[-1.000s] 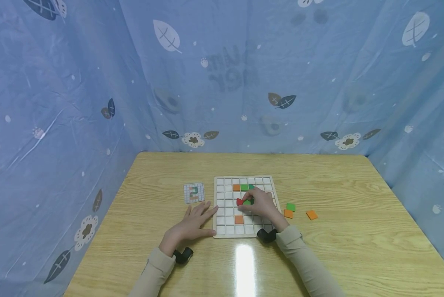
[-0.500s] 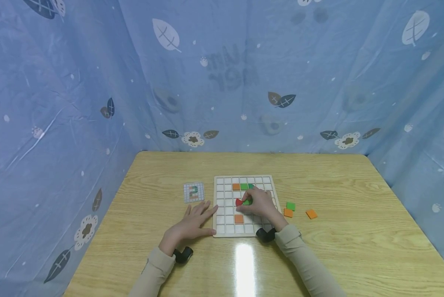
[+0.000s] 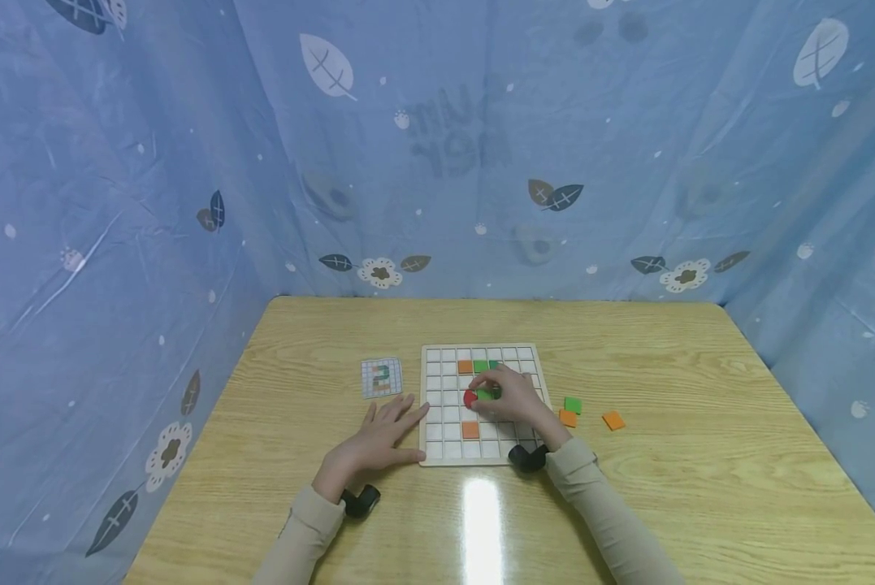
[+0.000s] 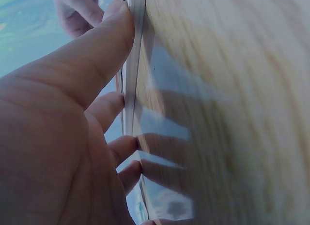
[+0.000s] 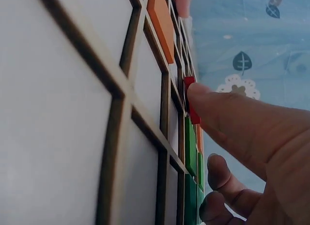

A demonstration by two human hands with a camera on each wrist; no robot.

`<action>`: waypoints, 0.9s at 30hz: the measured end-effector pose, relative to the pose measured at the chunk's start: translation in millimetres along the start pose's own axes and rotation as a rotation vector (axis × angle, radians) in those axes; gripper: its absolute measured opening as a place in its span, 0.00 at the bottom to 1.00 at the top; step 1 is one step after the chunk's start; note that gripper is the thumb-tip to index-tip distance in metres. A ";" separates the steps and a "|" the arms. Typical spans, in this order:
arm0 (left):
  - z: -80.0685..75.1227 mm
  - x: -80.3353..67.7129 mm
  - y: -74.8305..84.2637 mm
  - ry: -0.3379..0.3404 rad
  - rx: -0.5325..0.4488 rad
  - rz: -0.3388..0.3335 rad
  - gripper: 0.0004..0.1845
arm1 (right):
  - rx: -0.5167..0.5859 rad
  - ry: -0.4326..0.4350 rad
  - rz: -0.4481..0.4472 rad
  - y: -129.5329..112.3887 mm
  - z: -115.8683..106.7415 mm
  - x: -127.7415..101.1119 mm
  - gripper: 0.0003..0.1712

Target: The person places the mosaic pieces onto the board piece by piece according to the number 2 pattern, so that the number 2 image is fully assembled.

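Observation:
My right hand (image 3: 513,396) is over the middle of a white grid board (image 3: 433,451) with a wooden frame. Its thumb and forefinger pinch a red tile (image 3: 469,399) at a cell of the grid. The thumb lies against the red tile (image 5: 193,101) in the right wrist view. Green tiles (image 3: 484,395) lie just right of it, partly hidden by the hand. My left hand (image 3: 379,439) rests spread at the board's left edge, thumb and fingertips right at the frame (image 4: 135,55). An orange tile (image 3: 470,430) sits in a lower cell.
Left of the board lies a pattern card (image 3: 382,378) with a coloured figure. To the right are a loose green tile (image 3: 572,405), an orange tile (image 3: 568,418) and another orange tile (image 3: 614,421). A blue patterned curtain (image 3: 481,162) hangs behind the wooden table (image 3: 664,357).
The red tile has shifted slightly left, and more of it shows between my right thumb and forefinger. My left hand stays at the board's edge.

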State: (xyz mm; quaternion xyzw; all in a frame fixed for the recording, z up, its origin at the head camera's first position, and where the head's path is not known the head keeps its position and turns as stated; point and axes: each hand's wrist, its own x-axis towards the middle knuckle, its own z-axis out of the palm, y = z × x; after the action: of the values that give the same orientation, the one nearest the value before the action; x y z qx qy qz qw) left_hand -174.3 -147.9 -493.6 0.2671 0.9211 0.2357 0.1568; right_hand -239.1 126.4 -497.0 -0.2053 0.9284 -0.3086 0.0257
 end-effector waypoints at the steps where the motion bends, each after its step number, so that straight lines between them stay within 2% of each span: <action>1: 0.0 0.0 0.0 0.000 -0.001 -0.001 0.40 | -0.009 -0.005 -0.009 -0.1 -0.1 0.4 0.15; 7: 0.6 0.1 -0.2 -0.001 0.005 -0.007 0.40 | -0.037 -0.031 -0.050 -2.2 -0.5 1.2 0.16; 13: 0.5 0.4 -0.9 0.001 0.011 -0.011 0.41 | -0.051 -0.023 -0.050 -2.4 0.3 2.7 0.14; 23: 0.0 1.4 -1.0 -0.002 0.007 -0.008 0.41 | -0.058 -0.008 0.010 -0.6 0.9 3.5 0.11; 27: 0.0 1.1 -0.3 -0.007 0.015 -0.015 0.41 | -0.077 -0.010 -0.033 -1.4 0.7 3.3 0.13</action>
State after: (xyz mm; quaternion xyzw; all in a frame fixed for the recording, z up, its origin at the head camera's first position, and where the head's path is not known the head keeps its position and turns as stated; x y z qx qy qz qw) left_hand -175.3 -147.5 -493.9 0.2623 0.9243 0.2268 0.1597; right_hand -241.5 123.7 -496.6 -0.2232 0.9359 -0.2719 0.0170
